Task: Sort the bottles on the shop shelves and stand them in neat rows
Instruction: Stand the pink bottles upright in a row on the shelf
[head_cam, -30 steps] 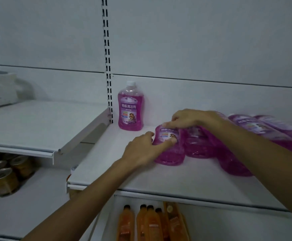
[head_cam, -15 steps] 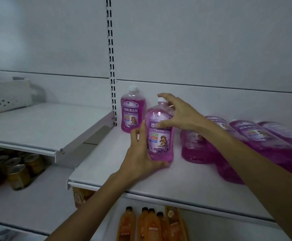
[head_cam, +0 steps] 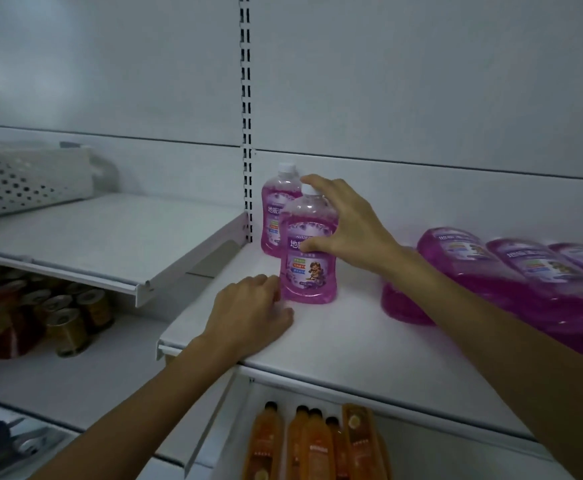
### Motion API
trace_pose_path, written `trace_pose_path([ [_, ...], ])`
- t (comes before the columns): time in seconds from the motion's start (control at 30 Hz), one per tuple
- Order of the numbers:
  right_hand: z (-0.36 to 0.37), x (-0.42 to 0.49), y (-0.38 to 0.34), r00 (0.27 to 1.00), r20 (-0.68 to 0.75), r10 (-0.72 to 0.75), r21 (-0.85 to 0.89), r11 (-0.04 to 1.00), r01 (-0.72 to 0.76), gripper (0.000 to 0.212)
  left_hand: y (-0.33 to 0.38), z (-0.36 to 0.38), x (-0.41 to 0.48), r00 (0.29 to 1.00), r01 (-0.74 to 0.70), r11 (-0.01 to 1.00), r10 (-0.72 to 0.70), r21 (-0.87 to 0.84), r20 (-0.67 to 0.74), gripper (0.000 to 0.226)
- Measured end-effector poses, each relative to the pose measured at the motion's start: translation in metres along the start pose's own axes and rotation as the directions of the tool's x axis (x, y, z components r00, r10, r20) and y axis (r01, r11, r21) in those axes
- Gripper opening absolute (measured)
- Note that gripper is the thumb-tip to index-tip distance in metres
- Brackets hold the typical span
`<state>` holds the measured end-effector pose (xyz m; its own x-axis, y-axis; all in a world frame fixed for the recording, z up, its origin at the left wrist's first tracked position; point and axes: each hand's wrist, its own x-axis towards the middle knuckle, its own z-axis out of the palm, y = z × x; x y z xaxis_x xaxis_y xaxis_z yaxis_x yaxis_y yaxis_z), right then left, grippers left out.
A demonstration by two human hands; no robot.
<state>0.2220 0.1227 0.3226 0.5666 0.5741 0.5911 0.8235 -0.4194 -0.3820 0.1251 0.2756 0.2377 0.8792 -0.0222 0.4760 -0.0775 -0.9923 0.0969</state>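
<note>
The right hand (head_cam: 349,230) grips an upright pink bottle (head_cam: 309,275) on the shelf (head_cam: 352,344), thumb across its front and forefinger arched over its top. The left hand (head_cam: 252,313) rests on the shelf with its fingers loosely bent and their tips at the bottle's base, perhaps touching it. A second bottle (head_cam: 278,206) stands just behind the right fingers. More bottles (head_cam: 491,271) lie on their sides to the right of that wrist.

The right hand (head_cam: 349,230) gripped the front bottle (head_cam: 309,275) near its top; the left hand (head_cam: 248,313) lay loosely curled beside its base.
</note>
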Motion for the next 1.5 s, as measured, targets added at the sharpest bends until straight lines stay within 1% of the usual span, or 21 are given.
trace_pose_path([
  [0.03, 0.005, 0.006, 0.0, 1.0, -0.005, 0.002, 0.001, 1.0, -0.002, 0.09, -0.004, 0.002, 0.002, 0.998, -0.064, 0.998, 0.065, -0.017, 0.014, 0.03],
  [0.1, 0.017, 0.017, 0.0, 1.0, -0.001, 0.008, -0.001, 1.0, -0.008, 0.089, -0.007, 0.006, 0.008, 0.979, -0.182, 0.975, 0.192, -0.132, 0.071, 0.032],
  [0.17, 0.027, 0.028, -0.001, 1.0, -0.001, 0.005, -0.01, 1.0, -0.005, 0.087, -0.007, 0.007, 0.014, 0.953, -0.244, 0.941, 0.277, -0.236, 0.121, 0.036],
  [0.23, 0.035, 0.037, 0.0, 1.0, -0.007, 0.02, -0.067, 0.998, -0.02, 0.088, -0.008, 0.008, 0.017, 0.938, -0.266, 0.919, 0.316, -0.292, 0.141, 0.038],
  [0.3, 0.039, 0.046, 0.001, 0.999, -0.012, 0.045, -0.19, 0.981, -0.046, 0.089, -0.012, 0.009, 0.016, 0.945, -0.241, 0.911, 0.299, -0.334, 0.135, 0.039],
  [0.37, 0.042, 0.053, 0.002, 0.998, -0.008, 0.067, -0.256, 0.964, -0.066, 0.089, -0.013, 0.011, 0.017, 0.948, -0.221, 0.908, 0.285, -0.355, 0.139, 0.038],
  [0.5, 0.045, 0.061, 0.002, 0.993, -0.015, 0.119, -0.276, 0.954, -0.118, 0.09, -0.015, 0.014, 0.017, 0.95, -0.213, 0.908, 0.279, -0.361, 0.143, 0.038],
  [0.77, 0.049, 0.059, -0.002, 0.991, -0.025, 0.128, -0.27, 0.954, -0.13, 0.091, -0.01, 0.013, 0.012, 0.944, -0.204, 0.924, 0.273, -0.325, 0.183, 0.039],
  [0.9, 0.043, 0.048, -0.004, 0.993, -0.01, 0.119, -0.473, 0.874, -0.109, 0.095, -0.011, 0.011, 0.011, 0.943, -0.162, 0.927, 0.247, -0.338, 0.225, 0.037],
  [1.0, 0.012, 0.03, -0.001, 0.984, -0.088, 0.154, -0.478, 0.86, -0.178, 0.084, -0.007, 0.005, 0.015, 0.951, -0.051, 0.917, 0.166, -0.396, 0.261, 0.032],
  [1.07, -0.021, 0.018, 0.008, 0.973, -0.093, 0.21, -0.505, 0.833, -0.228, 0.071, 0.008, -0.002, 0.022, 0.957, -0.015, 0.901, 0.138, -0.434, 0.254, 0.033],
  [1.1, -0.039, 0.011, 0.014, 0.959, -0.085, 0.269, -0.503, 0.82, -0.274, 0.065, 0.021, -0.006, 0.027, 0.961, -0.026, 0.893, 0.146, -0.45, 0.234, 0.035],
  [1.17, -0.073, -0.002, 0.028, 0.908, -0.068, 0.414, -0.482, 0.783, -0.393, 0.058, 0.051, -0.015, 0.037, 0.966, -0.052, 0.862, 0.171, -0.504, 0.192, 0.042],
  [1.23, -0.099, -0.018, 0.045, 0.843, -0.051, 0.536, -0.487, 0.723, -0.489, 0.058, 0.087, -0.025, 0.047, 0.966, -0.06, 0.831, 0.188, -0.553, 0.176, 0.053],
  [1.33, -0.119, -0.041, 0.069, 0.737, 0.008, 0.676, -0.529, 0.629, -0.57, 0.064, 0.135, -0.034, 0.061, 0.961, -0.07, 0.851, 0.198, -0.521, 0.194, 0.076],
  [1.4, -0.12, -0.052, 0.083, 0.672, 0.065, 0.737, -0.533, 0.595, -0.601, 0.066, 0.156, -0.03, 0.071, 0.95, -0.055, 0.854, 0.205, -0.518, 0.237, 0.087],
  [1.43, -0.119, -0.055, 0.087, 0.656, 0.084, 0.751, -0.518, 0.595, -0.615, 0.064, 0.162, -0.025, 0.075, 0.942, -0.034, 0.845, 0.206, -0.534, 0.265, 0.089],
  [1.5, -0.116, -0.057, 0.092, 0.649, 0.091, 0.755, -0.482, 0.603, -0.635, 0.06, 0.17, -0.011, 0.081, 0.937, 0.01, 0.83, 0.187, -0.557, 0.295, 0.093],
])
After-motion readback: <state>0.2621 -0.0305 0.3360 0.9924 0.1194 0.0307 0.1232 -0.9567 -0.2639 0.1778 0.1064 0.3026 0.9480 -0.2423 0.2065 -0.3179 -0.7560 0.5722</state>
